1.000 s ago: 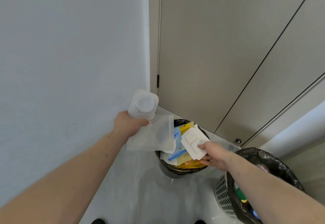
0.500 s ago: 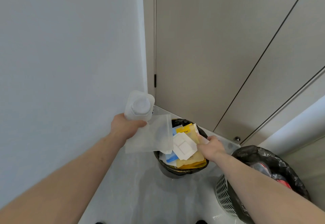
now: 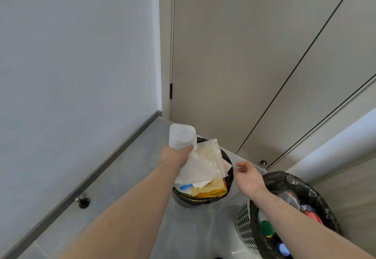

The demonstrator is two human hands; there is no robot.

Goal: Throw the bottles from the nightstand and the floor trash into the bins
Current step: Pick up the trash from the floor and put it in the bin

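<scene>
My left hand (image 3: 175,156) grips a white plastic bottle (image 3: 181,136), seen from its cap end, together with a clear plastic bag (image 3: 202,161) that hangs over the round black-lined bin (image 3: 229,174). That bin is full of paper and wrappers, yellow, white and blue (image 3: 207,189). My right hand (image 3: 247,175) hovers just right of the bin's rim, fingers loosely curled, holding nothing. A second bin (image 3: 244,224), white mesh with a black liner, stands at the lower right and holds bottles with green and blue caps.
The bins stand in a corner: a white wall (image 3: 77,65) to the left with a grey skirting and a black door stop (image 3: 83,202), beige cupboard doors (image 3: 244,59) behind. The grey floor (image 3: 130,169) lies open to the left of the bins.
My right hand let go of the white flat packet, which now lies in the round bin, and drew back to the right. The view tilted down; my left hand still holds bottle and bag.
</scene>
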